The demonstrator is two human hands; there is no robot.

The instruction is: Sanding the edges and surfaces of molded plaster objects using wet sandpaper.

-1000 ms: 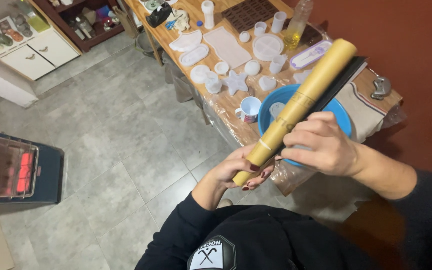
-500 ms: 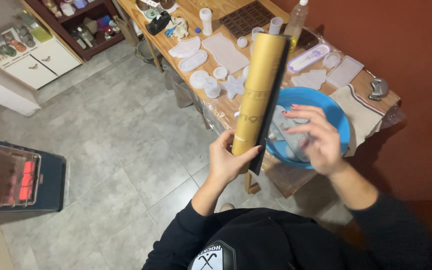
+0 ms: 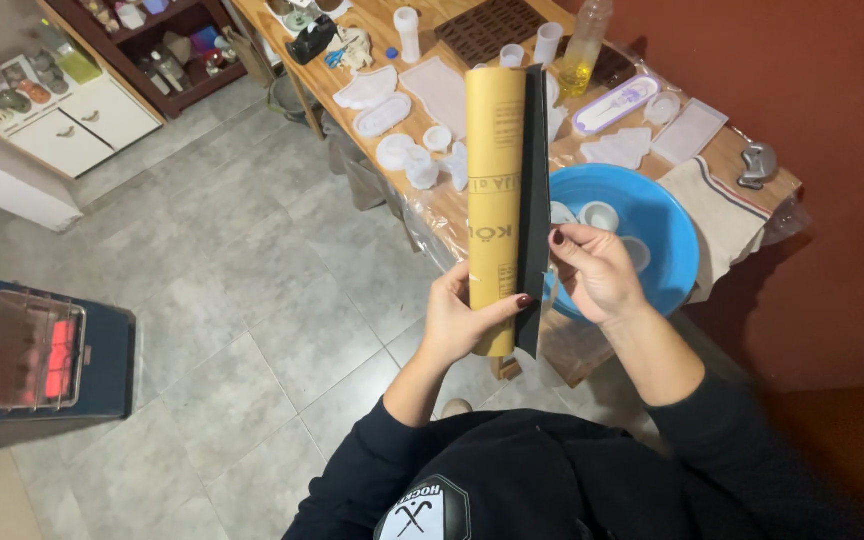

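Observation:
I hold a roll of sandpaper [image 3: 495, 190] upright in front of me; its back is tan and its dark abrasive side shows as a black flap along the right edge. My left hand [image 3: 467, 320] grips the lower part of the roll. My right hand [image 3: 597, 270] pinches the loose black edge at mid-height. Behind the roll a blue plastic basin [image 3: 667, 250] sits on the wooden table [image 3: 372, 20] with small white cups inside.
White silicone moulds [image 3: 382, 100], small cups, a brown mould tray [image 3: 497, 25] and a bottle of yellow liquid [image 3: 584, 50] cover the table. A striped cloth [image 3: 722, 215] lies right of the basin. A glowing heater [image 3: 32, 350] stands on the tiled floor at left. A red wall runs along the right.
The roll has swung from a slant to upright. My right hand has left the roll's body and now pinches its loose black edge, which is peeling open.

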